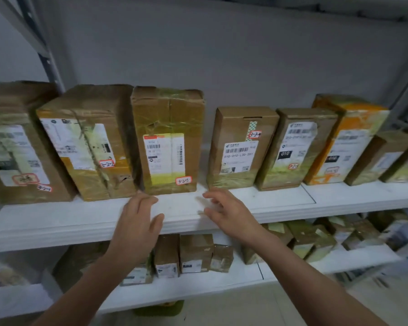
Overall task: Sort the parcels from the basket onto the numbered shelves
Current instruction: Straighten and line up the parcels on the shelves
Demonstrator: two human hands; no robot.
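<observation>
We judge the step in hand to be the placing of one parcel, at or near its end.

1. The parcel marked 3-2-2 (87,142) stands upright at the left of the upper shelf (57,222).
2. Our left hand (137,222) hovers at the shelf edge, fingers spread and relaxed, holding nothing. Its fingertips lie near the lower left corner of the parcel marked 3-2-3 (167,140); we cannot tell whether they touch it.
3. That parcel stands upright on the shelf, close against its left neighbour, with a gap to the parcel marked 3-2-4 (240,147). It is a brown carton wrapped in yellowed tape and creased at the top. It carries a white and yellow shipping label and a red-bordered tag (183,180) at the lower right.
4. Our right hand (226,210) hovers near the lower right corner, fingers spread, empty and blurred.

The basket is out of view. The next move calls for returning to it, taking a parcel and matching its tag to a slot.
</observation>
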